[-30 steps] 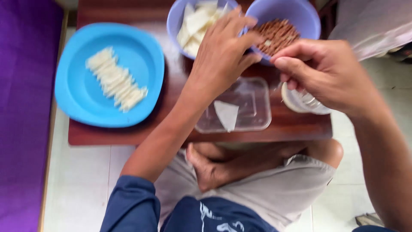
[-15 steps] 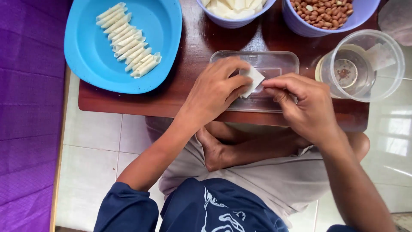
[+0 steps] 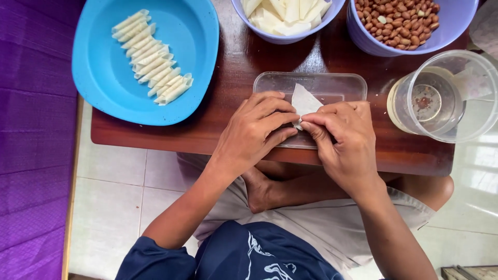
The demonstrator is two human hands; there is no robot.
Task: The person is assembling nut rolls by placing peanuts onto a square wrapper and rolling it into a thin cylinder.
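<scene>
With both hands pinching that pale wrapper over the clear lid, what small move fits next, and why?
Probably roll the wrapper forward under the fingertips: both the left hand and right hand pinch its near edge, its tip lies flat and unrolled, and finished rolls line the blue plate.

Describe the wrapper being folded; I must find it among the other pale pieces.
On the brown table, find the clear shallow tray at its front edge. The wrapper lies there, pinched between the left hand and right hand. It is one flat pointed sheet, not rolled or heaped.
</scene>
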